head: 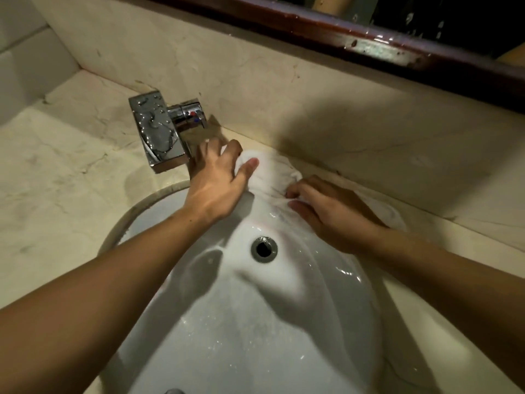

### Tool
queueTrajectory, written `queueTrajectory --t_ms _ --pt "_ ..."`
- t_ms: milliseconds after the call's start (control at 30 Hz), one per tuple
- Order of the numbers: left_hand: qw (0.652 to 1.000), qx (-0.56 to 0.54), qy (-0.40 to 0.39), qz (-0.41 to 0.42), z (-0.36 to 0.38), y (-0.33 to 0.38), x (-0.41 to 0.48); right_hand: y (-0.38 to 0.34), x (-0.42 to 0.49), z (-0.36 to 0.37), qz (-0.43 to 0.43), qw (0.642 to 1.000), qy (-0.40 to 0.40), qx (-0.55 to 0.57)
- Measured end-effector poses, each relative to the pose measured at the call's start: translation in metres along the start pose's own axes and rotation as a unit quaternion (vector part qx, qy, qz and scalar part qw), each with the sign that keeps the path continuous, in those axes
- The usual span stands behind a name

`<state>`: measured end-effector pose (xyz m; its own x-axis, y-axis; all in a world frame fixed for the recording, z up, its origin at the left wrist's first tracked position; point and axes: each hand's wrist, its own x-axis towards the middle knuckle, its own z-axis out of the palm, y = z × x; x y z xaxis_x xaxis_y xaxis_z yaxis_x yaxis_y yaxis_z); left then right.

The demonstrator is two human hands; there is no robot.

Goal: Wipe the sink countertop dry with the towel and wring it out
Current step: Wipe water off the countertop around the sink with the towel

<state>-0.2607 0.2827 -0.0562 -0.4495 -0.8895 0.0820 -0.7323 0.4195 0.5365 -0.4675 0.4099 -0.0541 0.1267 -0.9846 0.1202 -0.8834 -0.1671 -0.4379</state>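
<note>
While right hand grips, towel — under left hand

The white towel lies bunched in soft folds on the narrow far strip of the beige, marbled countertop, just beyond the far rim of the sink, trailing off rightward, pressed under my left hand and pinched by my right hand.
</note>
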Motion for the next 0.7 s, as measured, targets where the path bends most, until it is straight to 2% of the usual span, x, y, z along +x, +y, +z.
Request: queueTrajectory --t_ms 67,133,267,333,400,500,600,700 --pt "0.999 -0.016 0.025 0.018 0.002 0.001 -0.01 0.0 -0.003 -0.001 -0.035 0.999 0.007 0.022" --pt "0.997 -0.028 0.065 0.029 0.006 0.008 -0.009 0.006 -0.002 -0.009 -0.049 0.998 0.049 -0.001" --pt "0.995 0.01 0.098 0.023 0.013 0.015 0.025 0.022 0.009 -0.024 0.024 0.988 0.066 -0.139" --pt "0.993 0.056 0.095 0.029 0.02 0.011 0.043 0.03 0.011 -0.013 -0.03 0.977 0.078 -0.198" --pt "0.992 0.082 0.097 0.021 0.024 0.006 0.05 0.032 0.012 -0.002 -0.057 0.977 0.072 -0.192" --pt "0.989 0.106 0.106 0.008 0.03 0.005 0.052 0.034 0.016 0.005 -0.044 0.984 0.071 -0.157" --pt "0.992 0.076 0.093 -0.047 0.031 0.008 0.051 0.035 0.02 0.007 -0.041 0.989 0.05 -0.133" --pt "0.993 0.058 0.076 -0.066 0.029 0.011 0.05 0.031 0.023 0.007 -0.033 0.995 0.042 -0.088"
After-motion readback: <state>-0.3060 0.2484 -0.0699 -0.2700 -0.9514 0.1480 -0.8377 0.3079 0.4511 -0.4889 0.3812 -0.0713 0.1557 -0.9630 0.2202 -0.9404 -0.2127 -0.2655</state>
